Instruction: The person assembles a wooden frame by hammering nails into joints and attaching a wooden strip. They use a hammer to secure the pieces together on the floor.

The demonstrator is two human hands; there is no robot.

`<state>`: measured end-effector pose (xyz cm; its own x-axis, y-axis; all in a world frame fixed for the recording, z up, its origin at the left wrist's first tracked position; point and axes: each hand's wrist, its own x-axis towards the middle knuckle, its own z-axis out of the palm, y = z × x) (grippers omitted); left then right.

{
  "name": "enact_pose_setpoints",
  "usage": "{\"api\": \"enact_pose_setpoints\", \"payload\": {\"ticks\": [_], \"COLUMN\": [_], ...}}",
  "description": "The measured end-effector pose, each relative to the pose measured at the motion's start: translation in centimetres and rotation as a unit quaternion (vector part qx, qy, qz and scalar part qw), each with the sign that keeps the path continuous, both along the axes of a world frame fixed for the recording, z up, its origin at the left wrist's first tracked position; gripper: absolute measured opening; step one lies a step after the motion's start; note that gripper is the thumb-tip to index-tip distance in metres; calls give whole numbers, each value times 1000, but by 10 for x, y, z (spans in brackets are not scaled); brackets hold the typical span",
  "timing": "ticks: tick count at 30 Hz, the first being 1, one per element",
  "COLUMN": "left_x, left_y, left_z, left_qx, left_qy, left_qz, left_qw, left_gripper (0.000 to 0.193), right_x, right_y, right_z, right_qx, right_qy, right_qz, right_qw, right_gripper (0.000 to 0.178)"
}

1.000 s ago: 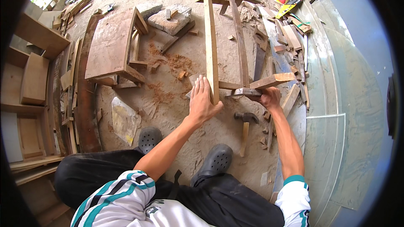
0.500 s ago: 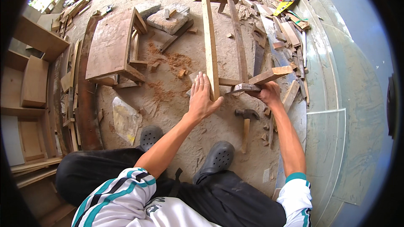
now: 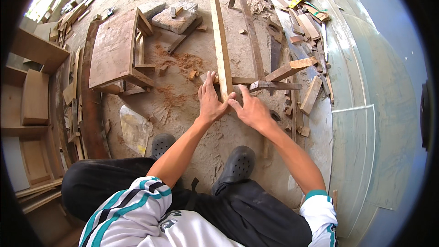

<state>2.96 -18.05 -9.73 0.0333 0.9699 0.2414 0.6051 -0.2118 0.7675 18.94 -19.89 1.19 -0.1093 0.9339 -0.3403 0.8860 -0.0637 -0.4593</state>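
A long pale wooden strip (image 3: 220,41) lies over a wooden frame (image 3: 253,39) of darker bars on the floor. My left hand (image 3: 211,103) holds the strip's near end, fingers up along its left side and thumb at the end. Close by on the right is my right hand (image 3: 253,111), its index finger and thumb spread, the thumb tip by the same end. Right of that, a short crosspiece (image 3: 276,86) and a slanting bar (image 3: 291,68) belong to the frame's near end. A hammer (image 3: 274,115) lies mostly hidden under my right forearm.
A handsaw (image 3: 275,50) lies right of the frame, among wood offcuts (image 3: 311,32). Glass sheets (image 3: 352,155) lie along the right. Left stands a small wooden cabinet-like piece (image 3: 114,50), near a stone block (image 3: 176,17) and sawdust (image 3: 183,64). A plastic bag (image 3: 135,128) lies nearer.
My right hand has let go of the frame's near crosspiece and moved left to the strip's near end. My left hand has shifted slightly left along with the strip in view.
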Motion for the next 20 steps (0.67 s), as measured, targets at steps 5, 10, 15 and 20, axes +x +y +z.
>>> {"api": "enact_pose_setpoints", "payload": {"ticks": [5, 10, 15, 20], "left_x": [-26, -42, -33, -24], "left_y": [8, 28, 22, 20], "left_z": [-1, 5, 10, 0], "left_qx": [27, 17, 21, -3], "left_qy": [-38, -55, -36, -43], "left_qz": [-36, -61, -46, -11], "left_qw": [998, 996, 998, 999], "left_gripper": [77, 45, 48, 56], "right_x": [-5, -18, -23, -25], "right_y": [-2, -6, -8, -7], "right_z": [-47, -50, -53, -54], "right_qx": [44, 22, 52, 63], "right_qy": [136, 201, 215, 193], "right_qz": [-1, -81, -88, -90], "right_qw": [990, 976, 971, 975], "right_gripper": [64, 52, 47, 47]}}
